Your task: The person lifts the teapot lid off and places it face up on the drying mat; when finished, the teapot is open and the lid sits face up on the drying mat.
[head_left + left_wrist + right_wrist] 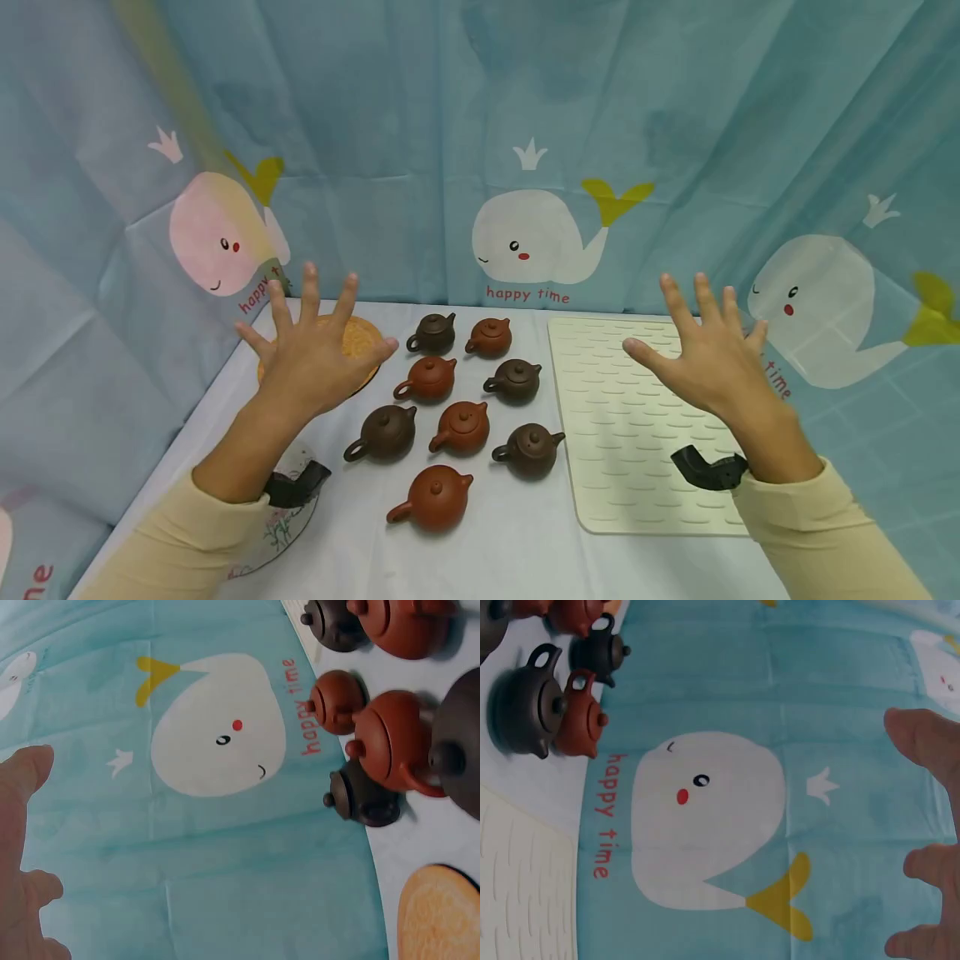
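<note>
My left hand (311,362) is raised with fingers spread, holding nothing, and overlaps a round orange-yellow mat (362,337) in the head view. On the other side my right hand (712,362), also spread and holding nothing, hangs in front of a cream ridged mat (607,467). Between the hands stand several small clay teapots with lids, some red-brown and some dark brown. Nearest to me is a red-brown teapot (438,498); a dark brown teapot (531,451) has its spout at the cream mat's left edge. Fingers of each hand show at the side of its wrist view.
A round plate with a painted plant pattern (288,525) lies partly hidden under the left forearm. White cloth (517,550) covers the table. Blue curtain (375,242) printed with whales encloses the back and sides. A black strap mount (708,468) sits on the right wrist.
</note>
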{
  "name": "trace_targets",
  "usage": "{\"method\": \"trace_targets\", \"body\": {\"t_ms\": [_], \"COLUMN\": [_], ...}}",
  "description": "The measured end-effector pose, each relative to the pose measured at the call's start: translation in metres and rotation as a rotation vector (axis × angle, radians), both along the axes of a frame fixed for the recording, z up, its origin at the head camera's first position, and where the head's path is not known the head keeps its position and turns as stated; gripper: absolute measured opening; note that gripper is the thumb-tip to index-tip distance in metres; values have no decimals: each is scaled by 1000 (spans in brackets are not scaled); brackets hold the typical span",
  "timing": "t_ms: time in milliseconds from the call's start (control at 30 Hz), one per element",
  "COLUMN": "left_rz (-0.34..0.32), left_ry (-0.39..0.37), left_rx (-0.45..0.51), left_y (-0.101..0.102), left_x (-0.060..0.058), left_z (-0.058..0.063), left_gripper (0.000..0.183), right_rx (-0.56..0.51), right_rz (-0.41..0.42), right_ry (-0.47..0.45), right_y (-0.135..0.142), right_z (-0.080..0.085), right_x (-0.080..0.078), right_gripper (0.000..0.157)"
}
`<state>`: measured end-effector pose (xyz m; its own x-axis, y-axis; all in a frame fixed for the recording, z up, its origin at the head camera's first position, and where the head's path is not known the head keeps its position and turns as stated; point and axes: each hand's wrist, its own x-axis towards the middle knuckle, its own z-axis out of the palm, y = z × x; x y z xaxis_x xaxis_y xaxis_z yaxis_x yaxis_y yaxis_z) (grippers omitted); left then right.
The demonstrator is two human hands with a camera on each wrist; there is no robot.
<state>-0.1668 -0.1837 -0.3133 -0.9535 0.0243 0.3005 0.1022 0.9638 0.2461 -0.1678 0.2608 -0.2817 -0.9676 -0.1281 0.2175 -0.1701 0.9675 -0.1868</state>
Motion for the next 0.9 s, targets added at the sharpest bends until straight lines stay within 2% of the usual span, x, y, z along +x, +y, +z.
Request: {"method": "trace_targets", "body": {"t_ms": [200, 367, 600, 767, 900], "left_rz": [-58, -137, -233, -297, -334], "left_ry": [23, 126, 250, 331, 357], "left_rx": [34, 91, 223, 305, 365], "left_y": [9, 17, 24, 28, 33], "left_x": [6, 10, 13, 14, 15], "left_z": [-5, -15, -27, -37, -44], "left_gripper": [98, 97, 93, 90, 87], "right_rx": [-16, -97, -217, -298, -336], "right_rz": [68, 166, 308, 363, 397], "right_ry": [25, 119, 252, 243, 228], "right_y": [1, 4, 4, 4, 4], "right_z": [-6, -16, -30, -37, -45], "right_x": [2, 4, 3, 3, 3], "right_gripper": [94, 90, 82, 79, 76]}}
